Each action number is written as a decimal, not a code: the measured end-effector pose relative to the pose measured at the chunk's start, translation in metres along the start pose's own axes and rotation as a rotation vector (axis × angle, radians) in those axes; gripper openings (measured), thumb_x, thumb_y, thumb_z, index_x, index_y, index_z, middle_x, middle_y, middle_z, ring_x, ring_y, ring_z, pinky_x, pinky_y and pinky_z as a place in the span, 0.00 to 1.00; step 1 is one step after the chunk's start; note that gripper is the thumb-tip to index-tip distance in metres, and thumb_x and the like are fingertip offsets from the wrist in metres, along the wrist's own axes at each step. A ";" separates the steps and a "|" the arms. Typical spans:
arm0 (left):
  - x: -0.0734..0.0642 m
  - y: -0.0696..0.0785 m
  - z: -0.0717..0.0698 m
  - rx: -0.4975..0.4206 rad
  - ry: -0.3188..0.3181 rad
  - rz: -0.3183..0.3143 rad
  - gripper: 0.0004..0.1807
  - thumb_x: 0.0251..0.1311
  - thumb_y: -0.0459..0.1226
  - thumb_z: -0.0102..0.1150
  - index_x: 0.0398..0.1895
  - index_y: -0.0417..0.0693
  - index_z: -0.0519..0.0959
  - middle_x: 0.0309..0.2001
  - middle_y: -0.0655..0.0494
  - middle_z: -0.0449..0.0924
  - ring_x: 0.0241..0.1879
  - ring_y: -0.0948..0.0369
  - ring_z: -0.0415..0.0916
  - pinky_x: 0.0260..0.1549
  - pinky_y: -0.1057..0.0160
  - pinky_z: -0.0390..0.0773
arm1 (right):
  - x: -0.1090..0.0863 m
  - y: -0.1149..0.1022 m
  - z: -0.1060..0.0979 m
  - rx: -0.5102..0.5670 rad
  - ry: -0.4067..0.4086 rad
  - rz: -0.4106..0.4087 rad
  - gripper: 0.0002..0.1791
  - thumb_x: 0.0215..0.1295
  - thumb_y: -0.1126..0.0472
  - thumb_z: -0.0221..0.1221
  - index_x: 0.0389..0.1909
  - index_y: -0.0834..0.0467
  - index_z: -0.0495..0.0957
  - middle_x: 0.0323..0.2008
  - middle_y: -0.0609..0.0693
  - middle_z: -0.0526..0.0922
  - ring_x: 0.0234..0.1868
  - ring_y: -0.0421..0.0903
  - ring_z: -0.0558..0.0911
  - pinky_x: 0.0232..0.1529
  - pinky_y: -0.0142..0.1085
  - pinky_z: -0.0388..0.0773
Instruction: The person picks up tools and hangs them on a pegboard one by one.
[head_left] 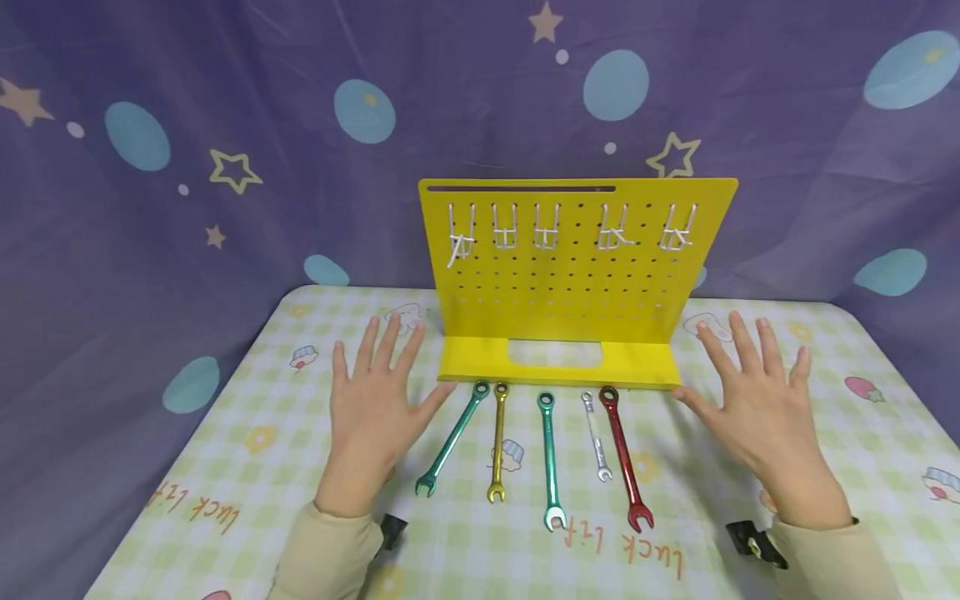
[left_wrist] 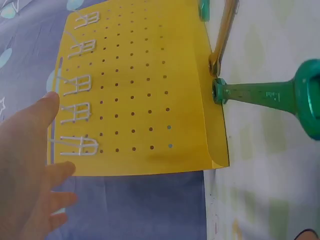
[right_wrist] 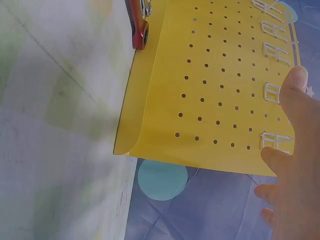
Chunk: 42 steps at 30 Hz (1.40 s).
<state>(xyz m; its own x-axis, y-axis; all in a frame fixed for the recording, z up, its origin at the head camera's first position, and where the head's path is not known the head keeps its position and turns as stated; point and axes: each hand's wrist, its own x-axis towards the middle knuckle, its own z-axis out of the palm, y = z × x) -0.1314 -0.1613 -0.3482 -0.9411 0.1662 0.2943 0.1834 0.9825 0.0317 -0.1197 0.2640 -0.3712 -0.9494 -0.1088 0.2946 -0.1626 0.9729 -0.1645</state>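
Wrenches [head_left: 551, 454]: 5 in row on checked tbl [head_left: 262, 400], L to R green, gold, green, sm silver, red
Pegboard [head_left: 564, 282]: yellow, upright, far side of wrenches, w/ white hooks [head_left: 546, 232]
L hand [head_left: 372, 412]: fingers spread wide, holding nothing, left of wrenches
R hand [head_left: 765, 412]: fingers spread wide, holding nothing, right of wrenches
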 end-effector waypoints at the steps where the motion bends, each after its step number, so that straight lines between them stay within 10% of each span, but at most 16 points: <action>1: 0.001 -0.001 0.000 0.001 0.006 0.001 0.46 0.61 0.69 0.48 0.79 0.60 0.54 0.78 0.49 0.46 0.77 0.49 0.37 0.69 0.36 0.35 | 0.000 0.000 0.000 0.001 0.000 -0.001 0.48 0.66 0.35 0.57 0.79 0.46 0.46 0.79 0.57 0.36 0.77 0.61 0.32 0.65 0.66 0.18; 22: 0.045 -0.021 0.014 -0.314 0.113 0.082 0.39 0.70 0.58 0.50 0.79 0.58 0.53 0.78 0.55 0.48 0.76 0.50 0.47 0.69 0.41 0.50 | 0.000 -0.003 0.004 0.049 0.029 -0.034 0.47 0.67 0.36 0.56 0.79 0.49 0.46 0.78 0.60 0.40 0.77 0.61 0.34 0.67 0.66 0.23; 27: 0.060 -0.028 0.022 -0.411 0.168 0.061 0.37 0.70 0.55 0.52 0.78 0.61 0.54 0.77 0.60 0.52 0.73 0.50 0.54 0.66 0.41 0.59 | 0.000 -0.004 0.002 0.064 0.055 -0.034 0.47 0.67 0.37 0.56 0.79 0.49 0.47 0.77 0.62 0.45 0.77 0.62 0.38 0.68 0.67 0.27; 42: 0.101 -0.029 0.028 -0.536 0.067 -0.082 0.40 0.68 0.64 0.46 0.79 0.66 0.49 0.75 0.57 0.57 0.72 0.50 0.57 0.64 0.41 0.61 | 0.002 -0.005 0.001 0.093 0.066 -0.040 0.46 0.69 0.38 0.56 0.79 0.52 0.48 0.76 0.64 0.47 0.76 0.63 0.43 0.68 0.67 0.33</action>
<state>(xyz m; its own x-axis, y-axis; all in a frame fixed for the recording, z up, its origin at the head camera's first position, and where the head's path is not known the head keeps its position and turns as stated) -0.2395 -0.1709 -0.3460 -0.9416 0.0681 0.3299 0.2457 0.8089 0.5342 -0.1211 0.2581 -0.3711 -0.9224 -0.1309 0.3633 -0.2274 0.9445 -0.2371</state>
